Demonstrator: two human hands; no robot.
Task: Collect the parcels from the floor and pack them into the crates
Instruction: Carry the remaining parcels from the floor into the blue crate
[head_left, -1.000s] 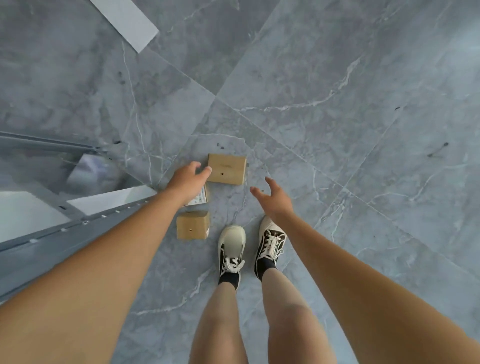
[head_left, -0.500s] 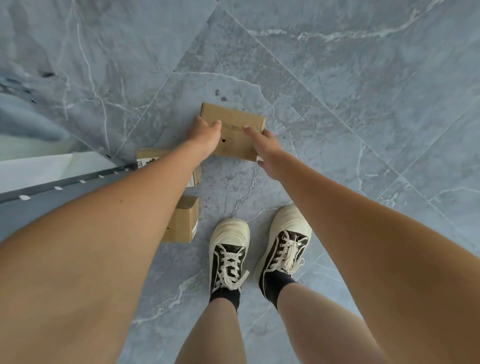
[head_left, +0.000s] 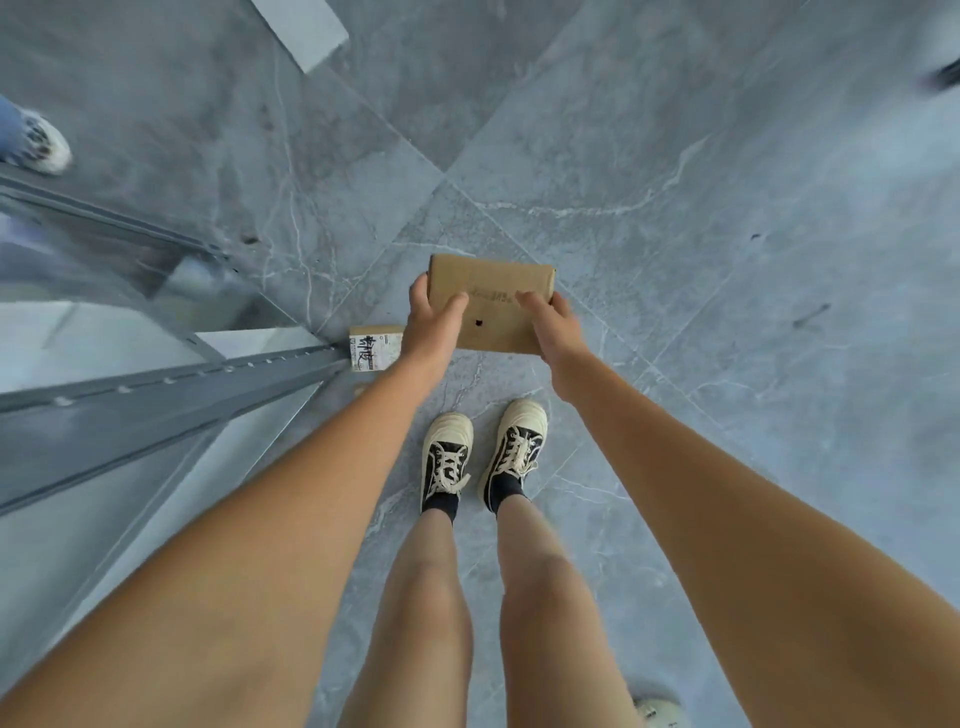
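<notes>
Risk: flat cardboard parcel (head_left: 491, 304) could slip or tilt, since the grip looks to be on its near corners only, w/ no palm seen under it. L hand (head_left: 434, 325) and R hand (head_left: 553, 327) each curl round a near corner, thumbs on top. Parcel is held above the floor, ahead of the shoes (head_left: 480, 452). Labelled parcel (head_left: 375, 345) is on the floor beside the grey shelf rail (head_left: 171, 382); crates not in view.

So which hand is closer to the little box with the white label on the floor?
Left. The left hand grips the brown parcel right beside the labelled box; the right hand holds the parcel's far side.
</notes>
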